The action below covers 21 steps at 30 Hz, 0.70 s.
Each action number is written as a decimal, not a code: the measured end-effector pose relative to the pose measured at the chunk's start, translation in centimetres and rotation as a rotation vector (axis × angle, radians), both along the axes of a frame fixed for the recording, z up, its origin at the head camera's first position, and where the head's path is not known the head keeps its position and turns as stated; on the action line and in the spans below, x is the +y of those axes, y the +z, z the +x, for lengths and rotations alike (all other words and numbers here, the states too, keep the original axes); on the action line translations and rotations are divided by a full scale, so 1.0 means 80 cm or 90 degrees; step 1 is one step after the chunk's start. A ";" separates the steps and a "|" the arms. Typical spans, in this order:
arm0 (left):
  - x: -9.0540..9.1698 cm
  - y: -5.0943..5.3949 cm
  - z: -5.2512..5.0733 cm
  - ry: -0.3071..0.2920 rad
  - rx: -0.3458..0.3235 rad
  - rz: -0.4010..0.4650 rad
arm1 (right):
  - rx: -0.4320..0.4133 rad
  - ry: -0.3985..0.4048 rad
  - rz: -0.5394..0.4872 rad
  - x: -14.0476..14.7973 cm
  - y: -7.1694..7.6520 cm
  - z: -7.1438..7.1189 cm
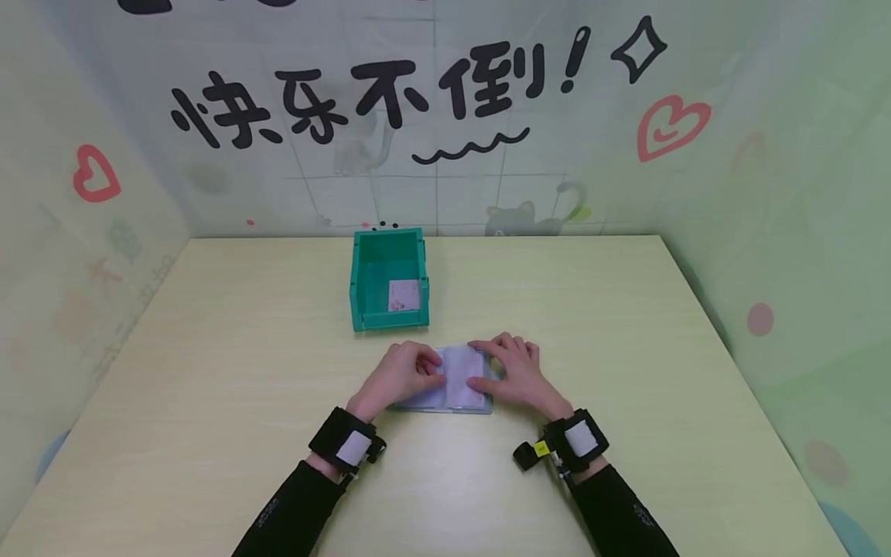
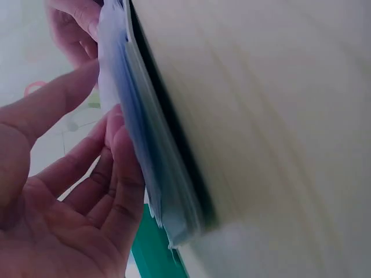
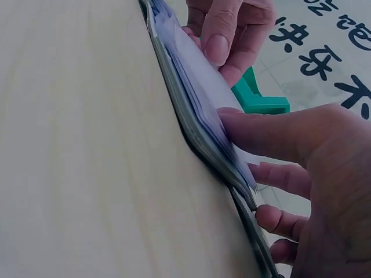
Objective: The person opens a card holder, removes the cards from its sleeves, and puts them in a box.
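Note:
A small booklet [image 1: 465, 379] with pale lavender, sleeve-like pages lies spread on the table. In the right wrist view its stacked pages [image 3: 200, 95] sit above a dark-edged cover. My left hand [image 1: 407, 370] is over the left page, thumb and bent fingers at the edge of a pale page near the middle. Whether they pinch that page is hidden. My right hand [image 1: 515, 371] rests at the right side, its thumb [image 3: 261, 130] on the page and the forefinger near the top edge. The remaining right fingers lie loosely beside the booklet's edge.
A green bin [image 1: 358, 282] stands behind the booklet, with a pink printed card [image 1: 404, 295] in it. The pale wooden table [image 1: 230, 348] meets printed cloth walls at the back and sides. Black camera straps [image 1: 344, 441] are on both wrists.

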State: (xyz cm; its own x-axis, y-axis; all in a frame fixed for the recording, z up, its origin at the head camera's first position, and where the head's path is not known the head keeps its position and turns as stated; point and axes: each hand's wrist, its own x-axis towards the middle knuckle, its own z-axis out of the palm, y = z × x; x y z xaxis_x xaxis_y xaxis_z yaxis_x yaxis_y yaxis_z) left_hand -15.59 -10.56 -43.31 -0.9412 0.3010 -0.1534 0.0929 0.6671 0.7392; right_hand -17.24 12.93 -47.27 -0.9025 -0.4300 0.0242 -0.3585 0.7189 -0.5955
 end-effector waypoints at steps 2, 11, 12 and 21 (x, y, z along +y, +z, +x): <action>0.000 -0.001 -0.001 -0.011 -0.016 0.001 | -0.004 0.001 -0.005 0.000 -0.001 -0.001; -0.002 -0.009 -0.010 -0.045 -0.034 0.021 | 0.021 -0.041 -0.125 0.001 -0.012 0.000; -0.002 -0.010 -0.010 -0.049 -0.030 0.020 | 0.028 -0.041 -0.147 0.002 -0.013 0.000; -0.005 -0.012 -0.011 -0.043 -0.060 0.040 | 0.062 0.078 -0.223 -0.005 -0.011 0.016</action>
